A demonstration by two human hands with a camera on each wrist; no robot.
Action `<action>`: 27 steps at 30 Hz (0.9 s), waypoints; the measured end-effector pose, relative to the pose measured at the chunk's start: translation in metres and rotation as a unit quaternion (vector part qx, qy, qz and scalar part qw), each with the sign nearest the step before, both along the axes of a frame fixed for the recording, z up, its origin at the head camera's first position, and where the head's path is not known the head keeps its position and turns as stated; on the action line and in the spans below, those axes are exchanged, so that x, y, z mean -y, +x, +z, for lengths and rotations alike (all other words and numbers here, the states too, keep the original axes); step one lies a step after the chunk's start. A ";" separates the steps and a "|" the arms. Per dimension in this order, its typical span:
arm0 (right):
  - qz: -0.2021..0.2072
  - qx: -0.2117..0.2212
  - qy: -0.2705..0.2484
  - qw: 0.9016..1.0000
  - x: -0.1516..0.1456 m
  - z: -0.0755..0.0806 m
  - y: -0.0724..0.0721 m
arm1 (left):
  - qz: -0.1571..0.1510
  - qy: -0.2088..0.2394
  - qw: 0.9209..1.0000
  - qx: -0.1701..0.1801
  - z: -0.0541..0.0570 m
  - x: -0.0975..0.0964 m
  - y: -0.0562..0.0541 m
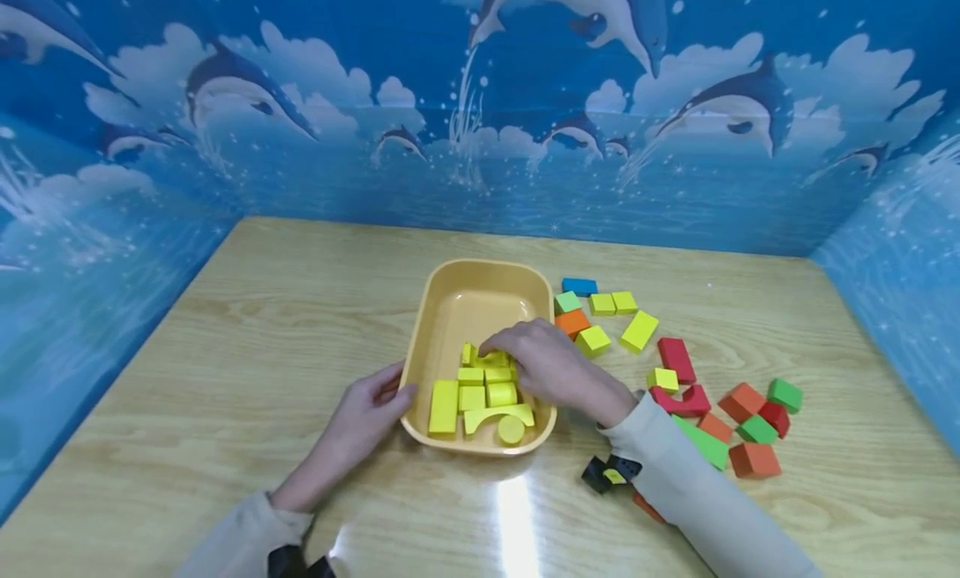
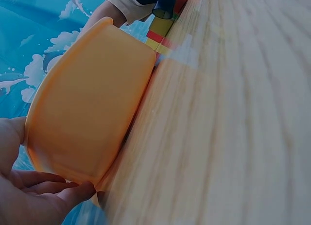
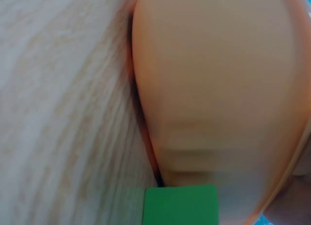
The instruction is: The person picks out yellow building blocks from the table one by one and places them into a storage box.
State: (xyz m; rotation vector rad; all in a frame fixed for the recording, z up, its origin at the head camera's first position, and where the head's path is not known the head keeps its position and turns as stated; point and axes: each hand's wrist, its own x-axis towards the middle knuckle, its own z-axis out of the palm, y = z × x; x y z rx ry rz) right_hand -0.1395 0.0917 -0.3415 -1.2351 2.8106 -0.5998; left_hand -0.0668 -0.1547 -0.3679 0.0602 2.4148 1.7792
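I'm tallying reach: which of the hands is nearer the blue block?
Right. The blue block lies beyond the right hand, which reaches into the tray; the left hand grips the tray's left side, farther off, across the tray from the block.

Within the tray (image 1: 480, 299), the right hand (image 1: 551, 361) covers some of the yellow blocks (image 1: 472, 397), its fingertips mostly hidden, so whether it pinches one cannot be told. Right of the tray, the sleeve (image 1: 675, 461) hides part of an orange piece (image 1: 647, 506); in the right wrist view, the frame's bottom edge cuts off a green block (image 3: 181, 205) before the tray's blurred wall.
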 end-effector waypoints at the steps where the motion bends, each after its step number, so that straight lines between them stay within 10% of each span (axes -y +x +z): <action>1: 0.001 0.002 0.000 1.000 0.000 0.000 0.000 | -0.001 0.000 1.000 -0.001 -0.001 0.000 0.000; 17: -0.046 0.007 -0.119 0.992 -0.030 0.017 -0.017 | 0.005 0.006 1.000 -0.004 -0.003 0.004 0.004; 23: -0.147 0.054 -0.051 0.986 -0.065 0.032 -0.031 | -0.004 0.003 1.000 -0.006 -0.003 0.000 0.003; 27: -0.226 0.139 0.060 0.962 -0.080 0.039 -0.035 | -0.001 0.004 1.000 -0.009 -0.003 0.000 0.002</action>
